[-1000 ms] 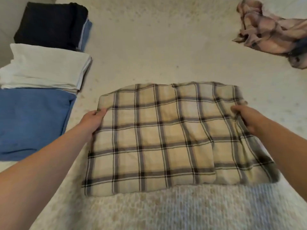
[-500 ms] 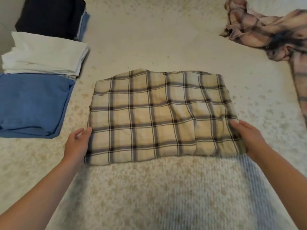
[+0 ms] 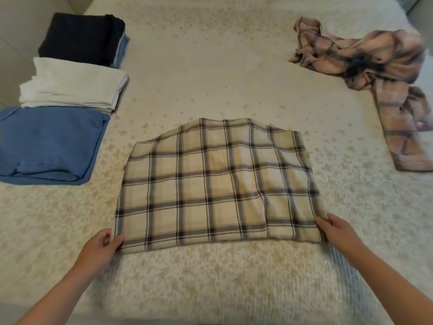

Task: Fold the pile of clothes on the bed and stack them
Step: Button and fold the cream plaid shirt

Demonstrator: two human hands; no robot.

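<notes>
Mid-bed (image 3: pixel 210 66), the beige plaid shirt (image 3: pixel 218 184) lies folded; left hand (image 3: pixel 103 242) and right hand (image 3: pixel 337 233) apparently pinch its near corners. Next, probably another fold, or carrying it to the left-edge stacks (image 3: pixel 75 90).

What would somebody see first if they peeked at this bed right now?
First, the big beige checked shirt, folded flat in the middle of the bed, with the left hand and the right hand pinching its two near corners. Next, the crumpled pink plaid garment lying unfolded at the far right. On the left sit three tidy folded piles: black farthest, white in the middle, blue nearest.
</notes>
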